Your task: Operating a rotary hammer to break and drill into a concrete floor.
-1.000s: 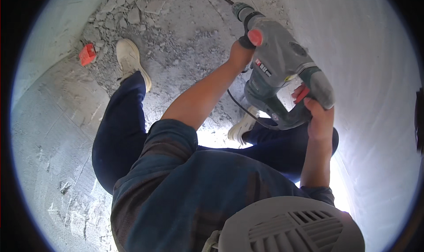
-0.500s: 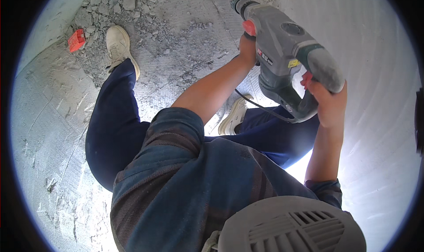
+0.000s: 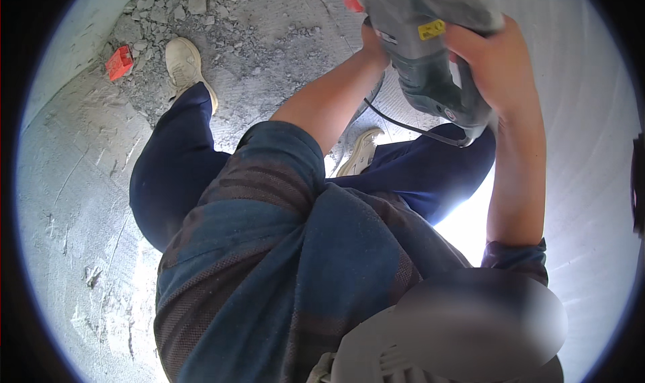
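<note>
A grey and dark green rotary hammer [image 3: 420, 64] with a red knob and a yellow label is held up at the top, right of the middle. My right hand [image 3: 494, 60] wraps round its rear handle. On the tool's left side my left hand [image 3: 374, 46] is closed at the front, its fingers mostly hidden behind the body; the side grip there is hardly visible. The tool's front end and bit lie beyond the upper edge. From the handle's base a black cord [image 3: 413, 125] runs back left under the tool.
Broken rubble [image 3: 222, 44] covers the floor at the upper left, with a red box-like piece [image 3: 119, 62] by the left wall. A pale wall [image 3: 584, 148] rises on the right. My shoes [image 3: 185, 64] stand apart on the dusty floor. A grey vented mask [image 3: 376, 346] fills the lower edge.
The rotary hammer has moved up and away with both hands on it, so its front end and bit have left the picture. A blurred rounded grey shape now covers part of the mask.
</note>
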The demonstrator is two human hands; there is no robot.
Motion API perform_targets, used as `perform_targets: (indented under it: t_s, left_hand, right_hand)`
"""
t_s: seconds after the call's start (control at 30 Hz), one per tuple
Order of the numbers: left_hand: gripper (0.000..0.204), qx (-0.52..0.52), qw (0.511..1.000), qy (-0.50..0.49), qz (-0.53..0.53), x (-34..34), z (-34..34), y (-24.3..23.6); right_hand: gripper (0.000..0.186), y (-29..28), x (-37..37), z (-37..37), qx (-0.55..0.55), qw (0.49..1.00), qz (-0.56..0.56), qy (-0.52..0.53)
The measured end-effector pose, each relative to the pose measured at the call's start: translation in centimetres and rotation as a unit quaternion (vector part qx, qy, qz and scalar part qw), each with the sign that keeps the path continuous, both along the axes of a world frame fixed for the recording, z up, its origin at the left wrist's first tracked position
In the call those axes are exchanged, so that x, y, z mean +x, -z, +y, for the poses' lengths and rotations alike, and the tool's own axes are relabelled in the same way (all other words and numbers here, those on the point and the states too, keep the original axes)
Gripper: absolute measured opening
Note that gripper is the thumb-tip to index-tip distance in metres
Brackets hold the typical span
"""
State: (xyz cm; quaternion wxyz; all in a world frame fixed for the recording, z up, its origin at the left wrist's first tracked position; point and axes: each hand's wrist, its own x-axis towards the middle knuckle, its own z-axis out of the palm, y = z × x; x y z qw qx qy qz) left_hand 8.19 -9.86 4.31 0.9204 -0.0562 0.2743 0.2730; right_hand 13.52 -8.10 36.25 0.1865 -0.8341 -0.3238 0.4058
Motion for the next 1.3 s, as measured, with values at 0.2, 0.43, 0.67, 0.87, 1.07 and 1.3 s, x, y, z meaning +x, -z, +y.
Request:
perform_targets:
  t_s: [0.2,0.43,0.67,0.87,1.07,1.3]
  left_hand:
    - [0.055,-0.027,1.0,-0.005,0.005,-0.6,0.6,0.6]
    - [0.055,0.001,1.0,0.008,0.008,-1.0,1.7,1.9]
    - [0.055,0.021,0.999,0.022,0.008,-1.3,2.9,3.1]
    - [0.055,0.013,0.998,0.034,0.041,-2.6,0.2,1.8]
    - [0.052,0.031,0.993,0.083,0.077,-1.3,-3.5,-2.5]
    - [0.049,-0.013,0.998,0.025,0.056,-0.8,-4.4,-3.8]
  right_hand:
    - [0.021,0.6,-2.5,0.3,-0.024,0.997,-0.07,-0.034]
    - [0.023,2.5,-0.3,0.1,-0.007,0.999,-0.014,0.028]
    - [0.033,4.0,-2.4,-0.4,0.029,0.997,-0.057,-0.037]
    - [0.029,4.1,-0.6,-6.2,0.102,0.992,0.048,0.058]
    - [0.019,0.3,0.9,-9.0,0.093,0.984,0.107,0.106]
    - [0.021,-0.5,-0.5,-9.5,0.073,0.986,0.079,0.125]
